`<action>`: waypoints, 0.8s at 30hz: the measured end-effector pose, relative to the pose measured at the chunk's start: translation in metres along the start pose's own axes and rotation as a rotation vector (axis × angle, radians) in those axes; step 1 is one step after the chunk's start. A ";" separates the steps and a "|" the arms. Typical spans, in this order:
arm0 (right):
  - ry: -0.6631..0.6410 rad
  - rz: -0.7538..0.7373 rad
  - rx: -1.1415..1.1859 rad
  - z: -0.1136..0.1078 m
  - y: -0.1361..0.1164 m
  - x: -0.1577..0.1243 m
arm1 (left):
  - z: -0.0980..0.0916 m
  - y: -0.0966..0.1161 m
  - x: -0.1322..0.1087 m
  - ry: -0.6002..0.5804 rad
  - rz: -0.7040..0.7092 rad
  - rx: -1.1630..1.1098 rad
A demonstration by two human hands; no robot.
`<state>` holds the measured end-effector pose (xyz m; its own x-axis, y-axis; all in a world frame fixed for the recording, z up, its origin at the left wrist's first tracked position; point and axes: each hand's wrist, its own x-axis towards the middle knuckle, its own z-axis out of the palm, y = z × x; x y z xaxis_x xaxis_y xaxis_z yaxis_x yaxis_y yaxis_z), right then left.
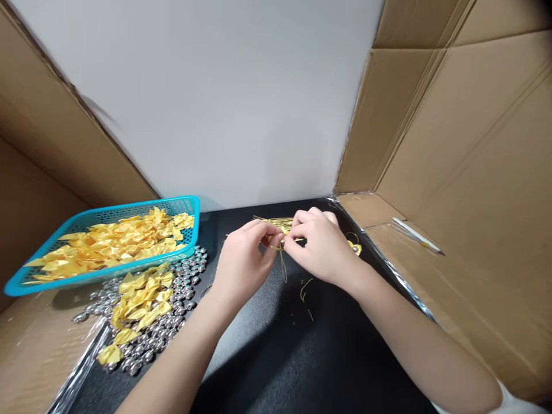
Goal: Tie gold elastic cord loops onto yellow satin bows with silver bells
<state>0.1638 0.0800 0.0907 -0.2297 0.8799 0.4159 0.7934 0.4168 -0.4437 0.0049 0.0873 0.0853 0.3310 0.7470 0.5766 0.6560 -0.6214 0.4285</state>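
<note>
My left hand (248,256) and my right hand (319,244) meet over the black table, fingertips pinched close together. Between them shows a bit of a small yellow ribbon piece (284,230), mostly hidden by the fingers. A thin gold cord (284,270) hangs in a loop below the fingertips. Just behind the hands lies a bundle of gold cords (276,221), partly covered by them. Right of my right hand rests a yellow ribbon flower (354,248) with a silver bead and a cord loop.
A blue basket (196,230) at the left holds many yellow ribbon pieces (116,241). Before it, more yellow ribbon pieces (144,296) lie on silver beads (185,287). Cord scraps (305,290) dot the black table (276,351). A pen (417,236) lies on cardboard at right.
</note>
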 end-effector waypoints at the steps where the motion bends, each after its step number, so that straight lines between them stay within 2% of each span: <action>1: 0.015 0.034 -0.020 0.000 -0.003 -0.001 | 0.001 0.001 -0.001 0.015 -0.002 0.005; 7: -0.029 0.153 0.000 -0.003 -0.010 -0.003 | 0.008 0.004 -0.003 0.077 0.005 -0.002; 12: -0.038 0.151 0.025 -0.004 -0.008 -0.004 | 0.010 0.008 -0.005 0.106 0.031 -0.012; 24: 0.114 0.159 0.032 -0.001 -0.011 -0.004 | 0.011 0.012 -0.005 0.192 -0.012 -0.062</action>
<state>0.1566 0.0717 0.0950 -0.0362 0.9046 0.4248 0.7961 0.2831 -0.5349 0.0186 0.0792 0.0797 0.1840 0.6990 0.6910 0.6140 -0.6307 0.4746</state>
